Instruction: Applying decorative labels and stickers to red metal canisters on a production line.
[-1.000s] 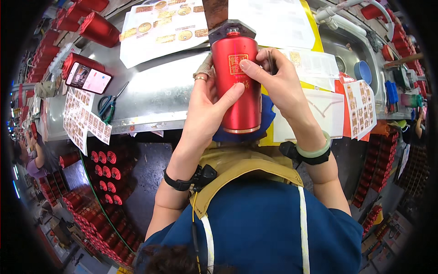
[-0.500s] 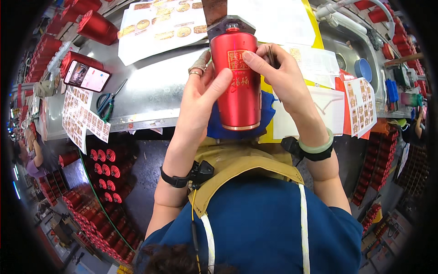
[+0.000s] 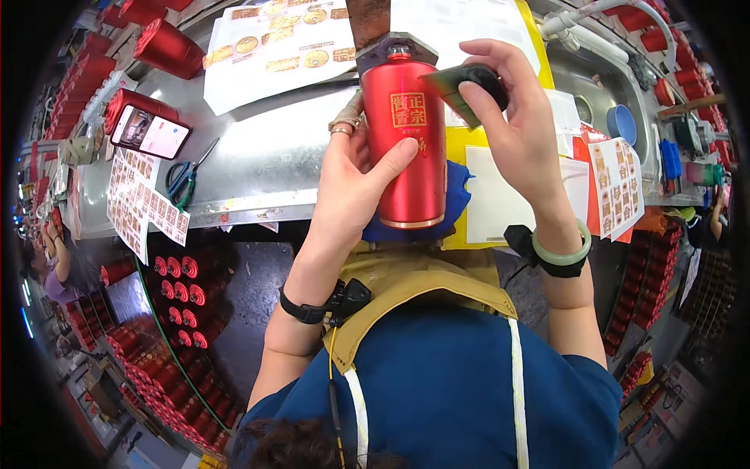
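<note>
One red bottle (image 3: 406,176) is being held at the front edge of the counter (image 3: 269,148) by the left hand (image 3: 353,168), the grip being wrapped partway around its left side, the thumb being laid across its front. At its upper right, a dark green piece (image 3: 451,84) is being pinched by the right hand (image 3: 516,131) between thumb and fingers; whether the bottle is being touched by it cannot be told. A blue cloth (image 3: 459,190) is being partly hidden by the bottle.
</note>
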`<state>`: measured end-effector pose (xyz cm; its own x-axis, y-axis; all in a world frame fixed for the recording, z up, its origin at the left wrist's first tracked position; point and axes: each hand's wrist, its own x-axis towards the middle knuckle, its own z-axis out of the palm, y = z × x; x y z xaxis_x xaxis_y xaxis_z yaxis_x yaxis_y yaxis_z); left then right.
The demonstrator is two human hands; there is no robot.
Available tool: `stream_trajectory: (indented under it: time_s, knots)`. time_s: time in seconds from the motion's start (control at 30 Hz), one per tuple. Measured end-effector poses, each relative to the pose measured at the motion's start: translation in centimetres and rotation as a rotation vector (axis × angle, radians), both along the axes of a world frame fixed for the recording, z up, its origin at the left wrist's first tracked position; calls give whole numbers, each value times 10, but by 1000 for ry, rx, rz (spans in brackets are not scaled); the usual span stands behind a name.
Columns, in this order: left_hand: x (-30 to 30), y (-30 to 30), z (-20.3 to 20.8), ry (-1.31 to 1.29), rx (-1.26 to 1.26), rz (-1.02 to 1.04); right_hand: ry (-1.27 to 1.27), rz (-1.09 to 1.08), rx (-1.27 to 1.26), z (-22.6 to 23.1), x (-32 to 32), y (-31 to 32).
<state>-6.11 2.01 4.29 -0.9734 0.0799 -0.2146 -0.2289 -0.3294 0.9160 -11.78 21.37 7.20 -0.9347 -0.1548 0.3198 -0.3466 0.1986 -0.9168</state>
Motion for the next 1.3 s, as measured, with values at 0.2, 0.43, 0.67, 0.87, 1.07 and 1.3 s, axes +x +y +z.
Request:
stream_trajectory:
  time_s: [0.2,0.43,0.67,0.87,1.07,1.3]
  knots:
    - [1,-14,-1,0,85,5,715,252,481,0,22,9]
    - [-7,-24,0,2,88,110,880,229,575,32,2,-18]
    - [-4,-36,6,-15,35,174,615,636,649,30,32,-32]
    - [-4,-37,12,-5,105,170,807,11,532,15,-78,-17]
    - [-11,-37,5,-12,70,126,1025,432,326,-41,10,21]
    - [-14,-39,7,7,48,55,787,107,508,3,-34,-11]
